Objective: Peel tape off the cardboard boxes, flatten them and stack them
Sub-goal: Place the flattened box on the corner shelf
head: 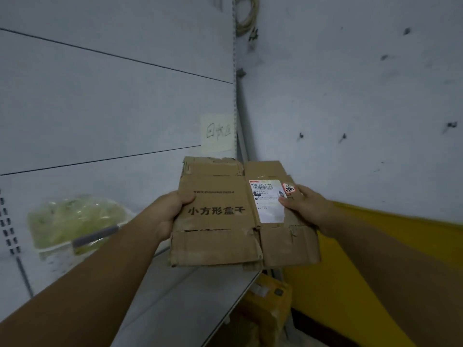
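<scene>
Cardboard box [225,216], flattened, held in the air over the corner of the shelf [175,296].
Left hand [167,216] and right hand [305,206] each pinch a side edge, thumbs on top. The torn lower flaps look loose and could snag the shelf lip or spring apart on the way down. Set too far forward, it may slide onto the yellow box [270,296] below. On the shelf, a clear bag [75,221] holds a pale green crumpled mass, possibly peeled tape; too blurred to say.
</scene>
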### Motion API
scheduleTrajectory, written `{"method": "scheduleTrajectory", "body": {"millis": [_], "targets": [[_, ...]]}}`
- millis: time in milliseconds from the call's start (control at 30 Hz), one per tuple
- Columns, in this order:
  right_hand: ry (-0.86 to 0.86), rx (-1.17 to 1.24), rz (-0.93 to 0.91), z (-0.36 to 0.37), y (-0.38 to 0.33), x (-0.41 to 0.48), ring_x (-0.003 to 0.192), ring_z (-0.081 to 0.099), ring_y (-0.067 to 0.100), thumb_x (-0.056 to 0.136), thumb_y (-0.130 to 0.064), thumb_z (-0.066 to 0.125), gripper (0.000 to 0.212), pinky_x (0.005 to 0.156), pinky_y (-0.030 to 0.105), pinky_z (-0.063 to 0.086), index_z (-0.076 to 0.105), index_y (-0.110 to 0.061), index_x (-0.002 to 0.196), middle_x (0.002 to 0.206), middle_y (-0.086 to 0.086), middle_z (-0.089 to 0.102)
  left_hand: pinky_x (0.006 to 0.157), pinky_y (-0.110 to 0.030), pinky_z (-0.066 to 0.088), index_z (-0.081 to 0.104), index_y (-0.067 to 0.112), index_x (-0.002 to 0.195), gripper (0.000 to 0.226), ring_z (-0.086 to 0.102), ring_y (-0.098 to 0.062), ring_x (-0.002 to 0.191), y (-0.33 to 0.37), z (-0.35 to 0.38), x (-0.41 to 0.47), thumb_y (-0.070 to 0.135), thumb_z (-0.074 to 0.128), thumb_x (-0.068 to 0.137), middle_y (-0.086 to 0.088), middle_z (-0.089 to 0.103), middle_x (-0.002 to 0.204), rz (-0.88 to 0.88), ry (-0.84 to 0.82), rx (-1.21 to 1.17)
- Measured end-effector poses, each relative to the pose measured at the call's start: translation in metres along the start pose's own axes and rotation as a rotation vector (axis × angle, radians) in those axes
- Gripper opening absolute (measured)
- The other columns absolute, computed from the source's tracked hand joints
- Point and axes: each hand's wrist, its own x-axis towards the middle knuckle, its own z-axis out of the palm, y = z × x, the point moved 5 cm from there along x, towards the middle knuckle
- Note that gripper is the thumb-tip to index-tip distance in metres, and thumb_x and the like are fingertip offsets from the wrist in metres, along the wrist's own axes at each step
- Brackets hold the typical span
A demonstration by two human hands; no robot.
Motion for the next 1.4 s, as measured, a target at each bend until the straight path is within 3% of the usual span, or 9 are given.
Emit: {"method": "scheduleTrajectory", "body": {"millis": [200,333,433,567,767,967,1167,1300,1400], "targets": [[0.107,-0.099,0.065,-0.042,0.014,0.041,0.088,0.064,0.017,0.089,-0.026,0.064,0.024,0.067,0.028,0.052,0.057,-0.022,0.111,0.099,-0.002,0.066,0.070,-0.045,0.052,0.059,-0.001,0.114,0.027,0.065,-0.033,0.086,-0.027,0.041,0.087,0.016,0.050,0.095,-0.022,0.068,0.101,-0.158,-0.110,-0.052],[0.218,-0.171,0.090,-0.071,0.037,0.072,0.089,0.065,0.020,0.095,-0.022,0.051,0.014,0.072,0.031,0.053,0.059,-0.020,0.106,0.098,0.002,0.066,0.069,-0.044,0.052,0.060,-0.002,0.112,0.027,0.065,-0.033,0.083,-0.038,0.068,0.131,0.016,0.051,0.094,-0.021,0.070,0.090,-0.212,-0.125,-0.007],[0.227,-0.130,0.082,-0.088,0.054,0.096,0.087,0.065,0.019,0.096,-0.024,0.049,0.013,0.069,0.030,0.052,0.060,-0.021,0.103,0.094,0.000,0.067,0.076,-0.046,0.052,0.060,-0.002,0.111,0.027,0.065,-0.035,0.088,-0.041,0.088,0.157,0.017,0.051,0.093,-0.023,0.069,0.099,-0.213,-0.111,0.025],[0.183,-0.091,0.077,-0.114,0.072,0.131,0.091,0.066,0.023,0.096,-0.029,0.050,0.015,0.079,0.036,0.055,0.060,-0.023,0.105,0.100,0.004,0.068,0.074,-0.045,0.051,0.060,-0.001,0.110,0.028,0.063,-0.036,0.087,-0.040,0.118,0.180,0.010,0.047,0.089,-0.023,0.067,0.100,-0.187,-0.067,0.048],[0.023,-0.217,0.040,-0.142,0.083,0.191,0.085,0.064,0.018,0.099,-0.031,0.043,0.017,0.066,0.030,0.051,0.059,-0.025,0.103,0.091,-0.001,0.065,0.066,-0.042,0.051,0.058,-0.002,0.114,0.030,0.065,-0.035,0.085,-0.044,0.147,0.208,0.007,0.046,0.088,-0.023,0.068,0.101,-0.181,0.032,0.039],[-0.103,-0.362,-0.040,-0.126,0.093,0.262,0.100,0.061,0.025,0.100,-0.036,0.039,0.036,0.091,0.040,0.049,0.062,-0.015,0.119,0.115,0.009,0.065,0.076,-0.044,0.053,0.058,-0.003,0.111,0.032,0.063,-0.039,0.094,-0.048,0.141,0.246,0.004,0.043,0.083,-0.025,0.067,0.105,-0.180,0.139,0.006],[-0.188,-0.428,-0.132,-0.099,0.097,0.338,0.092,0.058,0.016,0.100,-0.034,0.038,0.034,0.074,0.025,0.045,0.060,-0.019,0.122,0.113,0.005,0.064,0.069,-0.041,0.053,0.058,-0.005,0.106,0.042,0.062,-0.039,0.088,-0.058,0.121,0.310,-0.001,0.035,0.070,-0.024,0.065,0.098,-0.168,0.141,-0.035],[-0.249,-0.562,-0.171,-0.083,0.104,0.390,0.098,0.055,0.016,0.100,-0.037,0.033,0.039,0.088,0.030,0.044,0.055,-0.019,0.127,0.123,0.007,0.062,0.068,-0.040,0.054,0.056,-0.003,0.098,0.042,0.063,-0.040,0.087,-0.068,0.115,0.359,-0.002,0.036,0.061,-0.024,0.065,0.096,-0.181,0.152,-0.081],[-0.229,-0.567,-0.216,-0.079,0.104,0.432,0.096,0.055,0.015,0.100,-0.038,0.036,0.037,0.087,0.029,0.044,0.058,-0.022,0.125,0.122,0.006,0.064,0.075,-0.045,0.055,0.057,-0.008,0.112,0.057,0.063,-0.044,0.097,-0.061,0.112,0.393,-0.002,0.039,0.058,-0.028,0.065,0.108,-0.143,0.187,-0.065]]}}
